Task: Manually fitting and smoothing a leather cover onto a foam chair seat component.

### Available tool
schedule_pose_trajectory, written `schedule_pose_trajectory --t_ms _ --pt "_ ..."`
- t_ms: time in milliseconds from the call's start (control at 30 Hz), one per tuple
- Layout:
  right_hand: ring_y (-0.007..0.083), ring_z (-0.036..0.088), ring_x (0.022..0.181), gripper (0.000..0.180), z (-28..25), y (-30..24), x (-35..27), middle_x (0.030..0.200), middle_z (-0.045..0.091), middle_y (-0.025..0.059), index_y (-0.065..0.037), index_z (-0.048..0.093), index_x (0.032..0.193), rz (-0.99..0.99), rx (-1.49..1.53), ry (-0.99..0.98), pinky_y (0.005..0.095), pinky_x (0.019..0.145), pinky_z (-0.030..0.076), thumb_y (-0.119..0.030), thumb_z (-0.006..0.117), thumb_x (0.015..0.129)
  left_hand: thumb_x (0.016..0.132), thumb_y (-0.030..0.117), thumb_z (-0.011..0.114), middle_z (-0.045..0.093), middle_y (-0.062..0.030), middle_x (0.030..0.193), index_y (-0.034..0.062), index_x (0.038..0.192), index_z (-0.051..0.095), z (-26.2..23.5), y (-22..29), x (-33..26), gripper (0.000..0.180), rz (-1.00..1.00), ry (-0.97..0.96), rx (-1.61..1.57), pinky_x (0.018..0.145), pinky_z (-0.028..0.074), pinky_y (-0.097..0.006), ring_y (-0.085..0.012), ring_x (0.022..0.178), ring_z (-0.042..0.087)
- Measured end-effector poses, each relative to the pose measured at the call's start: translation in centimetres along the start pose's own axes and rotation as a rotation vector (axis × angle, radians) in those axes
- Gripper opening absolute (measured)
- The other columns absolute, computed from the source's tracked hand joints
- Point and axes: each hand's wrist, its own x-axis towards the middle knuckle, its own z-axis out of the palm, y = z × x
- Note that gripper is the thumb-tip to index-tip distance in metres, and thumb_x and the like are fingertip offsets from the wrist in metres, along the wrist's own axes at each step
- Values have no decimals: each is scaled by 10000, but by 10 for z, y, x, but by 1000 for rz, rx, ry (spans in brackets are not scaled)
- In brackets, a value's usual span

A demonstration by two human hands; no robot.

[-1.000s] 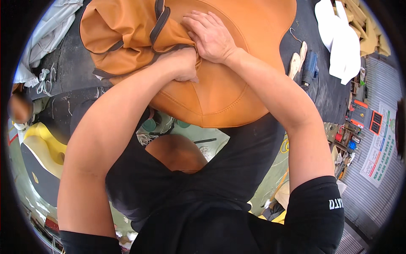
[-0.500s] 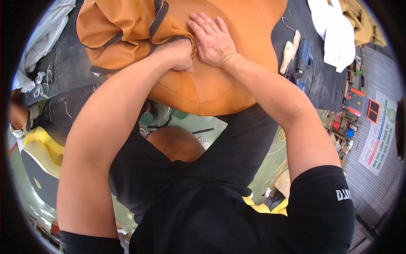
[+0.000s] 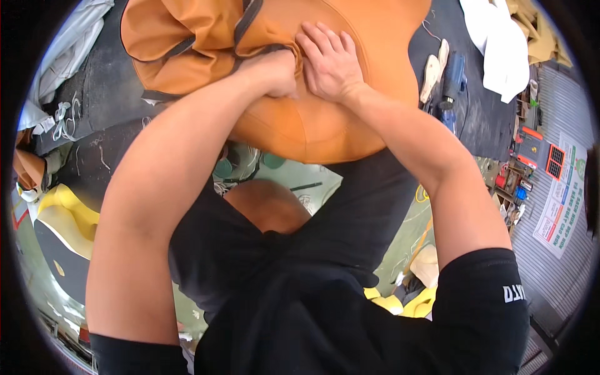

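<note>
A tan-orange leather seat cover (image 3: 331, 125) is stretched over a rounded, padded form at the table's near edge. On its left side the cover is bunched in loose folds (image 3: 187, 31) with dark edging strips. My left hand (image 3: 279, 73) is closed in a fist on a gathered fold of it, knuckles up. Close beside it, my right hand (image 3: 330, 62) lies flat on the smooth leather, fingers spread and pointing up and left. The fingertips of my left hand are partly hidden in the fold.
Right of the cover, a blue power tool (image 3: 454, 78) and two pale wooden-looking tools (image 3: 432, 74) lie on the dark tabletop (image 3: 484, 128). White fabric (image 3: 505, 59) drapes at the far right. A yellow foam piece (image 3: 65, 212) sits low at the left.
The view has shifted slightly, so cover and hands appear a little further right and up. My left hand still grips the fold, and my right stays flat beside it.
</note>
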Motion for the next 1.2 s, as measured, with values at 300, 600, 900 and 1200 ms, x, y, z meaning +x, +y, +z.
schedule_pose_trajectory --t_ms 300,600,900,1200 --pt "344 538 1374 479 9 -4 2 1492 566 115 -111 605 1381 18 87 45 612 1106 398 -196 615 910 777 287 924 688 -252 1324 -54 1243 673 7 -3 -5 629 87 93 90 1044 539 -452 -381 1261 655" --pt "351 492 1444 493 16 -17 -9 1571 515 126 -106 574 1435 144 24 49 653 1155 348 -246 562 962 819 297 866 713 -239 1276 -28 1217 672 16 0 -4 549 41 170 134 993 553 -476 -380 1197 690" --pt "361 447 1475 511 15 -58 -49 1589 495 134 -73 549 1441 376 109 61 617 1185 302 -230 627 960 870 188 725 730 -212 1267 9 1211 719 22 -2 2 385 4 120 169 979 567 -473 -368 1188 704" --pt "359 427 1473 509 16 -59 -50 1597 473 132 -74 560 1421 410 21 76 617 1176 299 -254 647 953 848 204 709 724 -284 1202 -57 1151 710 14 -3 11 399 96 132 112 939 581 -483 -412 1143 710"
